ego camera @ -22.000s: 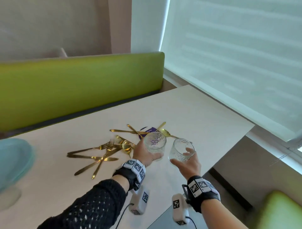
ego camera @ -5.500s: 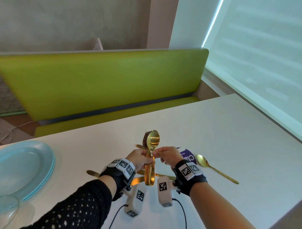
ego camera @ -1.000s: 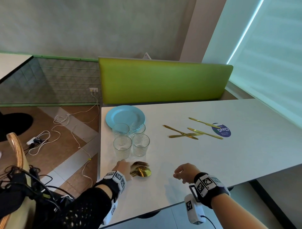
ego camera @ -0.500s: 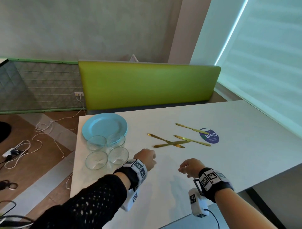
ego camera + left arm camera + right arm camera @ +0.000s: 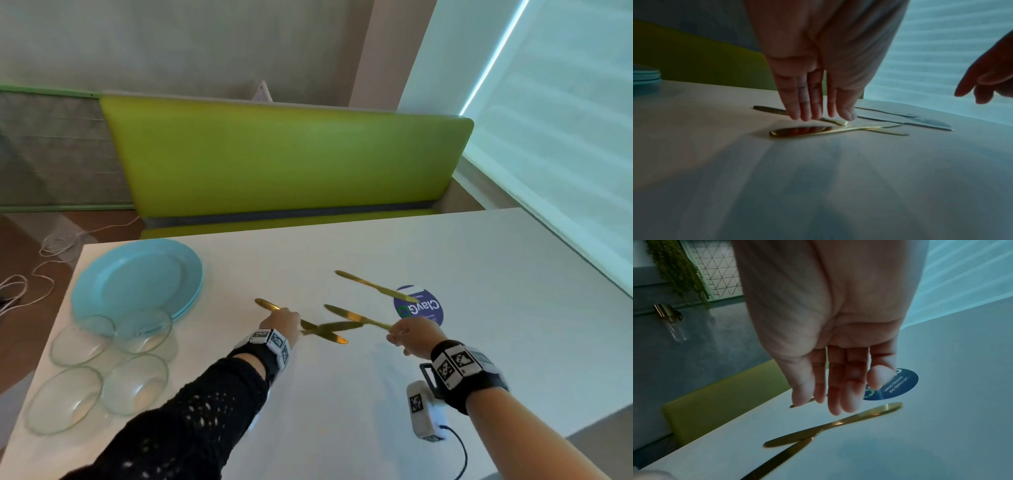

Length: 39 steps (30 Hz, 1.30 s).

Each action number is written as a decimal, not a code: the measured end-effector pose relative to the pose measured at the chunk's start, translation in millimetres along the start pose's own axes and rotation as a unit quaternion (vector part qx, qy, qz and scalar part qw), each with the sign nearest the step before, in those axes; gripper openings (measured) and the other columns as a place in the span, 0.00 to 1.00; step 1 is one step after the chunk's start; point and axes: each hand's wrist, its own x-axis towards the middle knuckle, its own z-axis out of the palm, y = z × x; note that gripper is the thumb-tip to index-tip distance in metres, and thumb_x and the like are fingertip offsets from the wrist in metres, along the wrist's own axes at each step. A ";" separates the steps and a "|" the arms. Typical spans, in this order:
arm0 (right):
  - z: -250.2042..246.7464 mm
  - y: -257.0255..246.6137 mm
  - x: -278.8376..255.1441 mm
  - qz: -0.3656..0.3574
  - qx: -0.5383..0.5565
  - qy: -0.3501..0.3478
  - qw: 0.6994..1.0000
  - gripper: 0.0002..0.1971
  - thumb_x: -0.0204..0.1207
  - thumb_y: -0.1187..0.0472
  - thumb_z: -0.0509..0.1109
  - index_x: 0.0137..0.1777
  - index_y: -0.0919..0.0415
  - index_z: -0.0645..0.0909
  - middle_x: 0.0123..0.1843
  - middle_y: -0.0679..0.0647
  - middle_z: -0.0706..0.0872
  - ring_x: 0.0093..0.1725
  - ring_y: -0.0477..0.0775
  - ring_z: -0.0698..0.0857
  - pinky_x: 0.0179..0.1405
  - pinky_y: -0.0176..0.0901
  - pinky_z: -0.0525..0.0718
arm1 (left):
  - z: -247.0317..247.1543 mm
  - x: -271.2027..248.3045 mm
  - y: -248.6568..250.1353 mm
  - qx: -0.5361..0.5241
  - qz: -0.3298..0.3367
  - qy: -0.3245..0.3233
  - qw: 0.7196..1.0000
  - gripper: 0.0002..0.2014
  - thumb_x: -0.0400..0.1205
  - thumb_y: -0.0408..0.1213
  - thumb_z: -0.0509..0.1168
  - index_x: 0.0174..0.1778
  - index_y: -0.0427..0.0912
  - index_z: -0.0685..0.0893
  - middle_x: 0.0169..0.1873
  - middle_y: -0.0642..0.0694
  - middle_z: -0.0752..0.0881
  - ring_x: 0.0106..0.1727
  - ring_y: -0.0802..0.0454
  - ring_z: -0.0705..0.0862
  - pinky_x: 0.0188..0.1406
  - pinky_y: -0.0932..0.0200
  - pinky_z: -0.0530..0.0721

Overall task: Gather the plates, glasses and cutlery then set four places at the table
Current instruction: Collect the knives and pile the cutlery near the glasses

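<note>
Both hands (image 5: 281, 322) now at knives (image 5: 356, 318)

This looks like a café or office pantry dining corner. A lime-green upholstered booth bench (image 5: 287, 161) backs a long white worktop (image 5: 411, 394) beside a blind-covered window (image 5: 565, 120). A round blue sticker (image 5: 419, 308) on the worktop reads "Let's keep our pantries clean". Trailing greenery (image 5: 677, 269) hangs on a grey wall.

- Stacked plates (image 5: 137, 277) at ten o'clock on the tabletop (image 5: 342, 411), four glasses (image 5: 99, 370) just before them.
- Knives (image 5: 356, 318) at centre; sticker (image 5: 419, 306) at two o'clock.
</note>
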 end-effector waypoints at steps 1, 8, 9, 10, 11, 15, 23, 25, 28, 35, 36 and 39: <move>-1.0 3.1 7.7 0.001 0.011 -0.004 1.000 0.15 0.80 0.55 0.66 0.62 0.62 0.83 0.59 0.57 0.88 0.44 0.50 0.83 0.56 0.44 0.83 | 2.0 3.8 0.6 0.003 -0.002 -0.003 1.000 0.15 0.83 0.36 0.57 0.62 0.37 0.80 0.62 0.39 0.80 0.64 0.40 0.80 0.61 0.49 0.79; 8.1 9.1 38.2 -0.006 0.074 -0.013 0.997 0.10 0.77 0.56 0.70 0.54 0.60 0.85 0.50 0.56 0.91 0.31 0.44 0.83 0.35 0.29 0.79 | 5.7 16.2 3.4 0.063 0.048 -0.010 0.997 0.14 0.83 0.36 0.60 0.63 0.35 0.80 0.63 0.39 0.81 0.63 0.41 0.81 0.62 0.51 0.80; 10.3 8.4 40.5 -0.006 0.080 -0.016 0.997 0.10 0.77 0.56 0.70 0.54 0.60 0.85 0.50 0.56 0.91 0.31 0.43 0.83 0.35 0.29 0.79 | 5.4 17.2 3.8 0.069 0.054 -0.010 0.996 0.14 0.84 0.35 0.58 0.63 0.35 0.80 0.62 0.39 0.82 0.62 0.41 0.82 0.61 0.52 0.80; 12.6 7.5 42.5 -0.004 0.084 -0.020 0.996 0.10 0.77 0.56 0.70 0.54 0.60 0.85 0.50 0.56 0.91 0.30 0.43 0.83 0.34 0.29 0.79 | 5.8 18.3 4.1 0.071 0.060 -0.008 0.996 0.13 0.84 0.34 0.57 0.62 0.35 0.80 0.61 0.39 0.82 0.61 0.42 0.83 0.59 0.53 0.80; 15.2 7.2 44.0 -0.001 0.088 -0.022 0.996 0.10 0.77 0.56 0.71 0.54 0.60 0.85 0.49 0.56 0.91 0.30 0.43 0.83 0.34 0.29 0.79 | 6.0 18.5 4.2 0.070 0.065 -0.005 0.995 0.13 0.84 0.33 0.55 0.61 0.35 0.80 0.60 0.39 0.82 0.60 0.42 0.83 0.58 0.53 0.80; 21.8 2.5 45.1 0.004 0.103 -0.026 0.994 0.10 0.76 0.58 0.71 0.55 0.61 0.85 0.44 0.53 0.88 0.29 0.42 0.82 0.31 0.27 0.77 | 8.5 15.9 0.6 0.044 0.091 0.002 0.995 0.15 0.84 0.31 0.51 0.60 0.34 0.79 0.60 0.39 0.80 0.61 0.42 0.81 0.58 0.52 0.79; 29.4 -14.8 44.6 -0.003 0.095 -0.024 0.995 0.11 0.77 0.58 0.70 0.56 0.61 0.84 0.43 0.52 0.87 0.28 0.42 0.81 0.31 0.27 0.77 | -0.6 6.7 -22.2 -0.132 0.076 0.044 0.987 0.07 0.83 0.33 0.54 0.52 0.39 0.75 0.39 0.47 0.77 0.44 0.44 0.80 0.46 0.55 0.76; 32.6 -24.3 42.6 -0.014 0.072 -0.028 0.997 0.10 0.77 0.57 0.70 0.55 0.60 0.85 0.47 0.54 0.89 0.33 0.46 0.84 0.37 0.30 0.81 | -11.3 6.8 -25.9 -0.205 0.043 0.097 0.973 0.01 0.83 0.34 0.56 0.45 0.42 0.71 0.30 0.53 0.73 0.39 0.46 0.78 0.39 0.57 0.74; 36.4 -45.3 41.1 -0.028 0.036 -0.026 0.999 0.07 0.78 0.56 0.68 0.52 0.54 0.84 0.59 0.56 0.88 0.50 0.52 0.86 0.59 0.41 0.84 | -30.8 6.5 -28.4 -0.289 -0.025 0.154 0.945 0.03 0.84 0.37 0.56 0.46 0.43 0.69 0.29 0.50 0.75 0.36 0.46 0.77 0.35 0.60 0.72; 66.0 -101.5 49.1 -0.083 -0.015 0.012 0.996 0.14 0.79 0.60 0.65 0.64 0.54 0.82 0.66 0.52 0.83 0.63 0.53 0.83 0.60 0.39 0.81 | -53.2 7.1 -41.0 -0.432 -0.074 0.134 0.889 0.09 0.85 0.43 0.54 0.47 0.45 0.77 0.31 0.49 0.80 0.31 0.53 0.76 0.29 0.63 0.74; 71.4 -109.2 50.4 -0.088 -0.023 0.017 0.996 0.15 0.79 0.61 0.64 0.64 0.55 0.82 0.66 0.53 0.83 0.63 0.54 0.83 0.59 0.39 0.82 | -53.7 6.2 -43.2 -0.453 -0.080 0.134 0.878 0.08 0.85 0.41 0.54 0.46 0.44 0.77 0.31 0.49 0.80 0.29 0.54 0.76 0.27 0.65 0.74; 84.1 -131.0 54.0 -0.104 -0.067 0.019 0.992 0.15 0.80 0.62 0.61 0.64 0.59 0.82 0.64 0.56 0.83 0.62 0.56 0.84 0.61 0.43 0.83 | -54.1 3.7 -50.9 -0.505 -0.110 0.138 0.845 0.08 0.85 0.36 0.54 0.44 0.42 0.77 0.32 0.47 0.81 0.26 0.53 0.76 0.25 0.65 0.75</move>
